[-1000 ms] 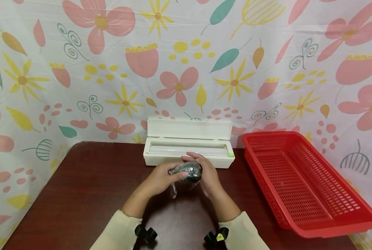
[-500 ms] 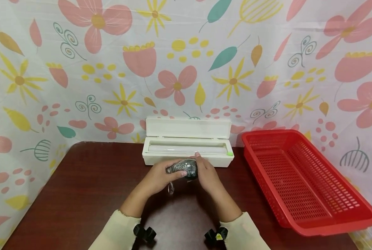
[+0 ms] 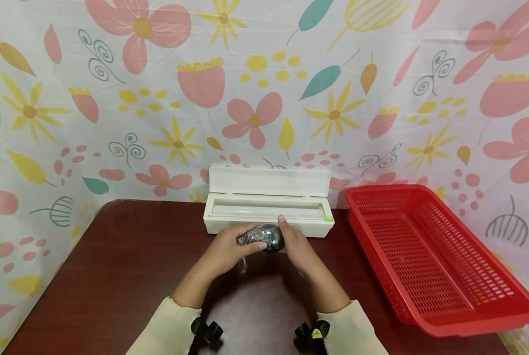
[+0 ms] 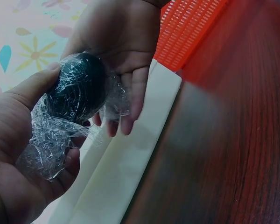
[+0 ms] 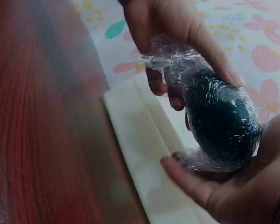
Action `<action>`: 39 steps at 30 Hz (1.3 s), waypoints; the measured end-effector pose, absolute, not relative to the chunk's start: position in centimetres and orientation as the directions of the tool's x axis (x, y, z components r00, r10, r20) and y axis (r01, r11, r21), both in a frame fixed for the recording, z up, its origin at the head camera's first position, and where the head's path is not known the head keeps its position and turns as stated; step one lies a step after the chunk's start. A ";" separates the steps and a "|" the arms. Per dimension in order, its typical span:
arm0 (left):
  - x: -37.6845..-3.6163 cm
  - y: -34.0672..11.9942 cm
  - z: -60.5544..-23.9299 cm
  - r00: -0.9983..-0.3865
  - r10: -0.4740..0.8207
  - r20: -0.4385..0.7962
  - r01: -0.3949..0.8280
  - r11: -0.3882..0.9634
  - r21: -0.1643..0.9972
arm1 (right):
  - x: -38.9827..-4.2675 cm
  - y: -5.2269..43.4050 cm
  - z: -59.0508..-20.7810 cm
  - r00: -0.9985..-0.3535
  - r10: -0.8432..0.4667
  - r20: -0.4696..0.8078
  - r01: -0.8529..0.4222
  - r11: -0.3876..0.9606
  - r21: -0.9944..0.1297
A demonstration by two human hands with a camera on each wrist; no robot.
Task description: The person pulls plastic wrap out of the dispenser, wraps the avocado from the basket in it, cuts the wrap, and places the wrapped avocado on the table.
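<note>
A dark, egg-shaped thing (image 3: 272, 237) wrapped in clear cling film is held above the table, in front of a white box. My left hand (image 3: 226, 250) grips it from the left, thumb on top and fingers underneath. Bunched film (image 4: 46, 140) gathers in the left palm, and a loose tail hangs below that hand. My right hand (image 3: 299, 252) is at the thing's right end, its fingers fairly straight. In the left wrist view, a flap of film (image 4: 116, 100) lies against the right fingers. The wrapped thing (image 5: 224, 116) shows dark green-black in the right wrist view.
Behind the hands, the white cling film box (image 3: 269, 228) stands with its lid (image 3: 269, 181) raised and a film roll (image 3: 264, 212) inside. A red perforated basket (image 3: 402, 308) sits at the right edge of the brown table (image 3: 113, 276). Patterned cloth (image 3: 255, 49) hangs behind.
The right hand's fingers, earlier over the top of the wrapped thing, have drawn down to its right side, with the thumb pointing up. The left hand keeps its hold, shifted slightly left.
</note>
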State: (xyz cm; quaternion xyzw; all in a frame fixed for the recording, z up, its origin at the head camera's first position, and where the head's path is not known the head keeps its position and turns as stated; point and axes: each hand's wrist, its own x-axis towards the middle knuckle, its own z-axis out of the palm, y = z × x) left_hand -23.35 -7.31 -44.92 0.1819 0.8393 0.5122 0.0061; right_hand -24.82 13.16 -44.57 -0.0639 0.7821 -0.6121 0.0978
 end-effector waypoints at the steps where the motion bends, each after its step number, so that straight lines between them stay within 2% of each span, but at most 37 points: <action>1: -23.4 -7.3 -44.9 -0.935 0.310 0.172 0.294 0.409 0.864 | -24.9 13.1 -44.6 -0.968 -0.235 -0.086 0.040 0.191 -0.981; 4: -23.3 -7.3 -44.8 -0.940 0.304 0.157 0.277 0.406 0.871 | -24.9 13.0 -44.5 -0.961 -0.250 -0.119 0.096 0.101 -0.990; 13: -23.2 -7.2 -44.8 -0.946 0.289 0.146 0.255 0.384 0.887 | -24.9 12.9 -44.2 -0.957 -0.244 -0.156 0.165 -0.020 -0.986; 20: -23.0 -7.1 -44.8 -0.932 0.328 0.156 0.281 0.382 0.880 | -24.9 13.0 -44.2 -0.950 -0.262 -0.167 0.140 0.118 -0.983; 24: -23.0 -7.2 -44.9 -0.930 0.329 0.163 0.294 0.403 0.867 | -24.8 13.0 -44.3 -0.946 -0.284 -0.159 0.125 0.134 -0.983; 31: -23.2 -7.5 -44.9 -0.929 0.342 0.143 0.285 0.411 0.866 | -24.6 12.8 -44.3 -0.963 -0.236 -0.131 0.091 0.176 -0.980; 35: -23.3 -7.7 -44.7 -0.916 0.373 0.146 0.321 0.467 0.824 | -24.7 12.8 -44.5 -0.982 -0.167 -0.093 0.047 0.259 -0.965; 39: -23.0 -7.7 -44.3 -0.907 0.372 0.195 0.391 0.576 0.718 | -24.6 12.7 -44.6 -0.993 -0.108 -0.055 0.012 0.368 -0.930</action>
